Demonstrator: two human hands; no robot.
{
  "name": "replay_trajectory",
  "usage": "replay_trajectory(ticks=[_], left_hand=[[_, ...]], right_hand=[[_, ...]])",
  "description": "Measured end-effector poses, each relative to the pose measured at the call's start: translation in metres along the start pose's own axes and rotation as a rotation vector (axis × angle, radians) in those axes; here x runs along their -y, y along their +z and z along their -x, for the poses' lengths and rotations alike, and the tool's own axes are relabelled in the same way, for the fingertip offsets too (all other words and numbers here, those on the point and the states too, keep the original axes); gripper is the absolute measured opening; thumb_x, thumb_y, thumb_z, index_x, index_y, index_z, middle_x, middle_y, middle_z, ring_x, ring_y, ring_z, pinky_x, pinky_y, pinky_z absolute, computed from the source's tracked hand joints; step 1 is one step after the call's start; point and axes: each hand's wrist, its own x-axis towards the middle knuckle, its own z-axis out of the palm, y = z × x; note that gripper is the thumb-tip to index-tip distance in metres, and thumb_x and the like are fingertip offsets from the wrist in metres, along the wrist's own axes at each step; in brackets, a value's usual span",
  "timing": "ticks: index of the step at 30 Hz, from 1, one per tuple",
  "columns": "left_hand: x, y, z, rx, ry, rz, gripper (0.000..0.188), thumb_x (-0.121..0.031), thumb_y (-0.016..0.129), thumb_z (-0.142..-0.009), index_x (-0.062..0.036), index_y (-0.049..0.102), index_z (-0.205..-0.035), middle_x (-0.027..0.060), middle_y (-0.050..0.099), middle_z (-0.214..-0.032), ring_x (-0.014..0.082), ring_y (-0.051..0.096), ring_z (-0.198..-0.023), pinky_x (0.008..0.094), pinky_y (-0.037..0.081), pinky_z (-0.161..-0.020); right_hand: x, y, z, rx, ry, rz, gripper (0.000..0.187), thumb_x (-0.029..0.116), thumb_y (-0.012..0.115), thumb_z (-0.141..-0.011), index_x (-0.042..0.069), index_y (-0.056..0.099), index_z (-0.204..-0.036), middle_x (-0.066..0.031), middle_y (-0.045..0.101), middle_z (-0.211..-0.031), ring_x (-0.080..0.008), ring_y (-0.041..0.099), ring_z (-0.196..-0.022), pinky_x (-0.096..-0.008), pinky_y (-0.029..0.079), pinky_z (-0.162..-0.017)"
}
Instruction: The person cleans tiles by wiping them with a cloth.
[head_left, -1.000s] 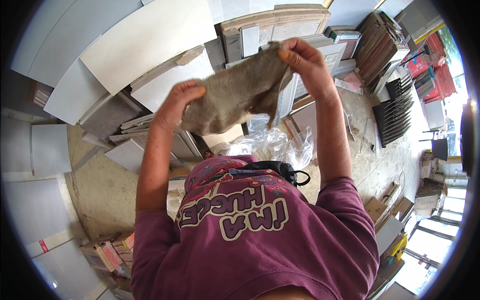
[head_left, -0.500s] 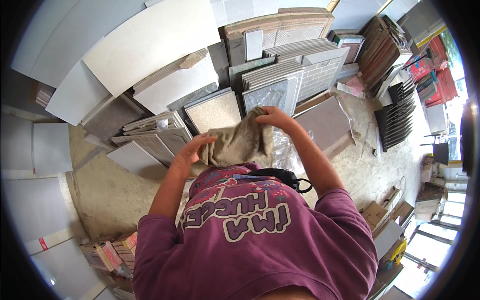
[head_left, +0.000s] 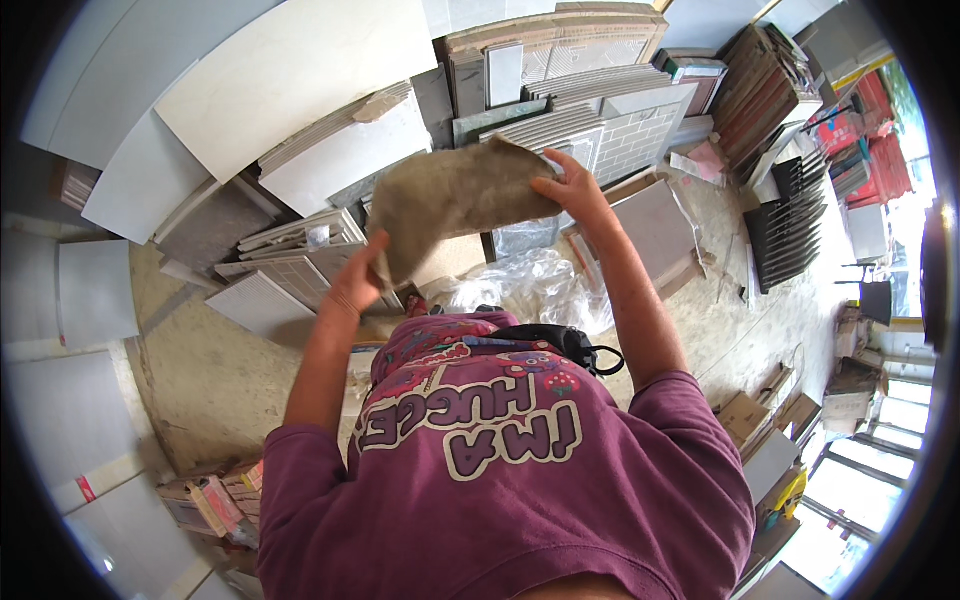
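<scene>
A dirty grey-brown cloth (head_left: pixel 450 195) is stretched in the air between my two hands, in front of my body. My left hand (head_left: pixel 357 278) grips its lower left corner, with the fingers partly behind the fabric. At the cloth's right end, my right hand (head_left: pixel 572 190) pinches the edge between thumb and fingers. The cloth sags toward the left and covers part of the stacked tiles behind it. Crumpled clear plastic (head_left: pixel 540 287) lies on the floor below the cloth.
Tile slabs (head_left: pixel 640 140) lean in rows ahead, with large white panels (head_left: pixel 300 80) at the far left. A black display rack (head_left: pixel 785 225) stands at right. Cardboard boxes (head_left: pixel 742 418) sit at lower right and brick-patterned boxes (head_left: pixel 235 495) at lower left.
Both hands have lifted the cloth up and away from my body. It has opened out from a bunched fold, and more of the clear plastic shows beneath it.
</scene>
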Motion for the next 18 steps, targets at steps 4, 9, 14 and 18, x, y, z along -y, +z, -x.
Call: replay_trajectory(ticks=[4, 9, 14, 18], left_hand=[[0.045, -0.028, -0.011, -0.031, -0.025, -0.058, 0.056, -0.018, 0.071, -0.082, -0.0034, 0.047, -0.13, 0.0073, 0.063, -0.106, 0.0206, 0.062, -0.094, 0.0359, 0.05, -0.084], [0.022, -0.016, -0.003, -0.077, 0.082, -0.289, 0.055, -0.012, 0.068, -0.082, -0.0072, 0.047, -0.133, 0.0024, 0.064, -0.096, 0.0137, 0.06, -0.082, 0.0325, 0.05, -0.073], [0.0, -0.023, -0.003, -0.156, 0.228, -0.652, 0.037, -0.01, 0.051, -0.088, -0.0105, 0.058, -0.124, -0.0009, 0.063, -0.098, 0.0072, 0.057, -0.081, 0.0247, 0.046, -0.071], [-0.005, -0.023, -0.003, -0.224, 0.4, -0.788, 0.034, -0.009, 0.048, -0.089, -0.0084, 0.062, -0.12, -0.0009, 0.063, -0.103, 0.0048, 0.054, -0.083, 0.0204, 0.043, -0.075]], right_hand=[[-0.018, 0.004, 0.01, 0.073, 0.013, -0.092, 0.048, 0.017, 0.07, -0.081, 0.004, 0.055, -0.125, -0.0087, 0.067, -0.087, -0.01, 0.061, -0.08, -0.0237, 0.048, -0.069], [-0.024, -0.004, 0.008, 0.124, 0.032, 0.034, 0.023, 0.019, 0.07, -0.081, 0.007, 0.068, -0.101, -0.0002, 0.064, -0.082, -0.0064, 0.055, -0.074, -0.0215, 0.044, -0.067], [-0.006, 0.001, 0.013, 0.211, 0.043, 0.136, 0.022, 0.018, 0.07, -0.08, 0.005, 0.067, -0.097, -0.0004, 0.064, -0.082, -0.0065, 0.056, -0.075, -0.023, 0.045, -0.067], [0.0, 0.007, 0.023, 0.215, 0.0, 0.236, 0.028, 0.018, 0.073, -0.075, 0.004, 0.065, -0.099, -0.0052, 0.065, -0.087, -0.0125, 0.059, -0.081, -0.0278, 0.049, -0.073]])
